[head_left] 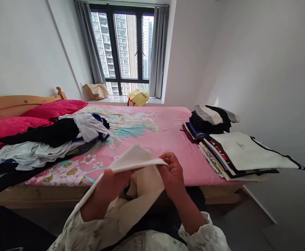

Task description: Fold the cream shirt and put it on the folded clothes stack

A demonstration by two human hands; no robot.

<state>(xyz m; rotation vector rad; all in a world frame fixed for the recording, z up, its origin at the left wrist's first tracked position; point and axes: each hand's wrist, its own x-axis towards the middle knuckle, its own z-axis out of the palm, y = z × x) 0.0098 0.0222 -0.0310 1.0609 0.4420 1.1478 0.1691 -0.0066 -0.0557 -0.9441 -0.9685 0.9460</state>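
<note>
A cream-white garment (144,188) hangs from both hands in front of my body, above the near edge of the bed. My left hand (113,188) is inside or beneath the cloth, which drapes over the wrist and hides part of the fingers. At the garment's right edge, my right hand (171,170) pinches the fabric between thumb and fingers. A flap of the cloth stands up in a point between the hands, over the pink bedsheet (173,129).
Rumpled clothes (53,139) lie at the bed's left beside red pillows (55,108). Two stacks of folded clothes sit at the right, one topped by a white garment (249,151), one by a striped garment (210,114). A yellow bag (139,97) rests by the window.
</note>
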